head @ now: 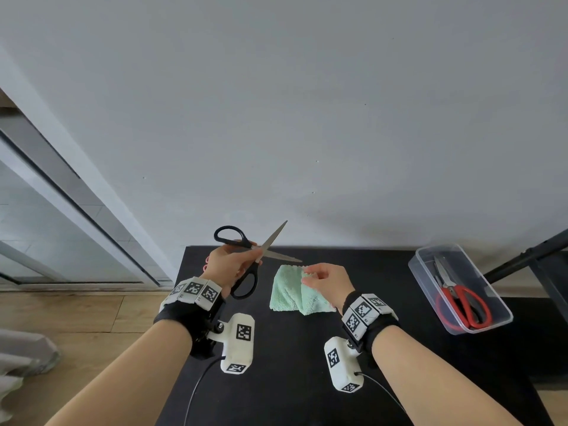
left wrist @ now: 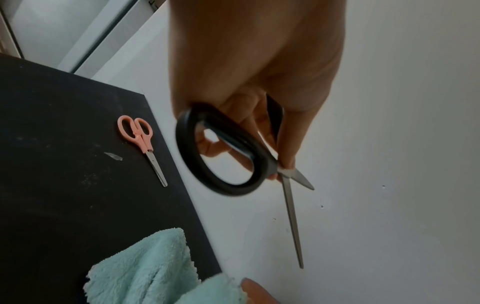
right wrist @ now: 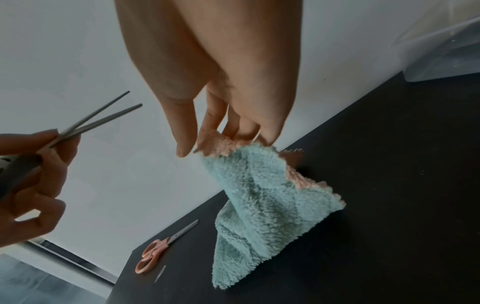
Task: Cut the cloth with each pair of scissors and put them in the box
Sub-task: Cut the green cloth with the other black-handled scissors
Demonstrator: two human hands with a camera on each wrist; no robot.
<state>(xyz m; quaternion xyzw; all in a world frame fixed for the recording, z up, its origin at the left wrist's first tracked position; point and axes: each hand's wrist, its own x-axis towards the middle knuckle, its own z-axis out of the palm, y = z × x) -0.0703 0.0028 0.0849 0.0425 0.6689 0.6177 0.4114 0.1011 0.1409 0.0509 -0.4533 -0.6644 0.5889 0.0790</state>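
Holding black scissors (head: 246,259) blades apart in your left hand (head: 229,265), you pinched the cloth (head: 292,293) with your right hand (head: 327,282). Red scissors (head: 461,299) lay boxed (head: 504,305); pink scissors (left wrist: 141,144) waited on the counter (head: 292,379).

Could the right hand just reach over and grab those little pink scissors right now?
Probably not easily. The right hand pinches the cloth, and the pink scissors lie at the table's far left, beyond the left hand holding the black scissors.
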